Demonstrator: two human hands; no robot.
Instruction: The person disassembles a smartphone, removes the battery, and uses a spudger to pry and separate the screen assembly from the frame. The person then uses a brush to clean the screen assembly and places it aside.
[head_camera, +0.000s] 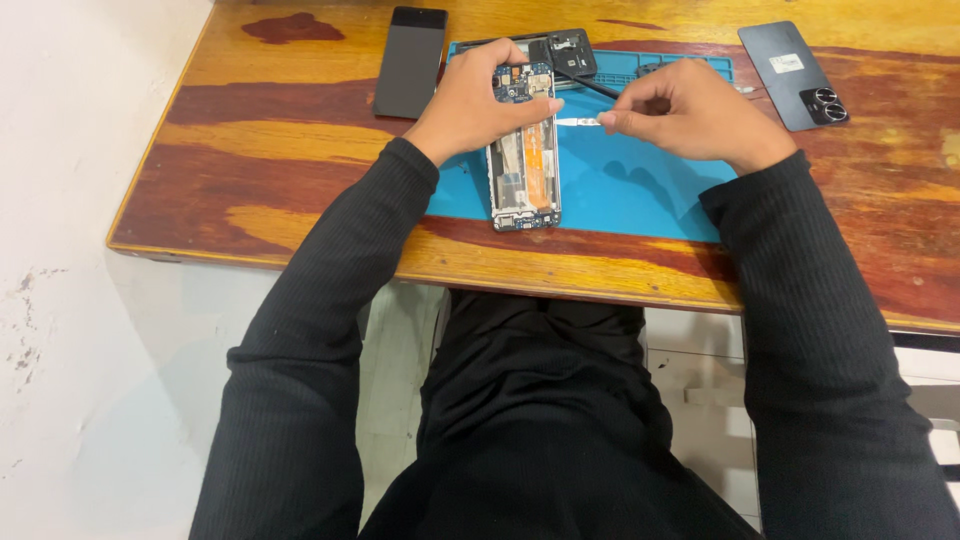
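Observation:
An opened phone with its back removed lies lengthwise on a blue work mat, circuit board and orange parts exposed. My left hand grips the phone's upper end, fingers curled over the board. My right hand pinches a thin metal tool whose tip points left at the phone's right edge.
A dark phone screen panel lies at the mat's left on the wooden table. A black back cover with camera rings lies at the right. A black plastic frame part rests on the mat's far edge. A white wall runs along the left.

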